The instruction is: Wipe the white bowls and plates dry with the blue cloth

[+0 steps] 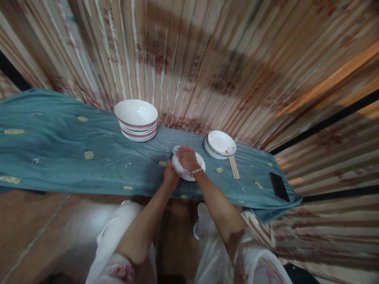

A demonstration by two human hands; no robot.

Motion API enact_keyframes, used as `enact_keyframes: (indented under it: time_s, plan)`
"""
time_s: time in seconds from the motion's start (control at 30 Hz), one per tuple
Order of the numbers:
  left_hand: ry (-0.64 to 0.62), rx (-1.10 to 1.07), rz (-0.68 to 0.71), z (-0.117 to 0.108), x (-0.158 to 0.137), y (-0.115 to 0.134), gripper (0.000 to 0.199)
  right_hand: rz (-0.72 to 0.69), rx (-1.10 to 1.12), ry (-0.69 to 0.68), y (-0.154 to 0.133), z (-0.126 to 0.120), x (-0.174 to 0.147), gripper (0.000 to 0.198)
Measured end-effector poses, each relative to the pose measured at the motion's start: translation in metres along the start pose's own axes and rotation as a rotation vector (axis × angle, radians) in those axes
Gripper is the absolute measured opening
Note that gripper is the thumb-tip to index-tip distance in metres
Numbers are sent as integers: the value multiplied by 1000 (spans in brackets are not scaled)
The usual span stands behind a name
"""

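A plain white dish is in front of me over the middle of the cloth-covered table. It looks turned underside up, though my hands cover much of it. My left hand is closed on its left edge. Across the top of the dish lies my right hand, with a bracelet at the wrist. A pale blue cloth peeks out from under the right fingers and is pressed against the dish. To the right stands a stack of shallow white dishes with a flower pattern.
A stack of larger white bowls with red rims stands at the back left. Wooden chopsticks lie beside the right stack. A black phone rests near the right end of the green tablecloth. Pleated curtains hang behind.
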State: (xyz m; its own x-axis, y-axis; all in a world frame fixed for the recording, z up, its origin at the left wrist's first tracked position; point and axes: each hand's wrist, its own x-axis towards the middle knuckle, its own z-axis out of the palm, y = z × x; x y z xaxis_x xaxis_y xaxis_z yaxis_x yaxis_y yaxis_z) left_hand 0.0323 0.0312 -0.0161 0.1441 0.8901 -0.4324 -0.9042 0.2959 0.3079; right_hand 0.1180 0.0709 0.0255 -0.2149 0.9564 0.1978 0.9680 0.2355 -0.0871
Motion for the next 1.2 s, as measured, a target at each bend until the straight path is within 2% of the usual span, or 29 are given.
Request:
enact_keyframes:
  time_s: [0.4, 0.57, 0.8, 1.03, 1.2]
  plan:
    - [67, 41, -15, 9, -9, 3, 39, 140, -6, 20, 29, 9, 2, 33]
    - [83, 45, -13, 10, -9, 2, 43, 200, 60, 83, 43, 14, -4, 33]
    - [90, 37, -12, 10, -7, 1, 43, 314, 119, 58, 57, 11, -18, 33]
    - [89, 42, -9, 6, -5, 2, 38, 396, 159, 119, 66, 22, -38, 38]
    - [100, 57, -24, 10, -7, 2, 40, 451, 245, 236, 64, 32, -56, 42]
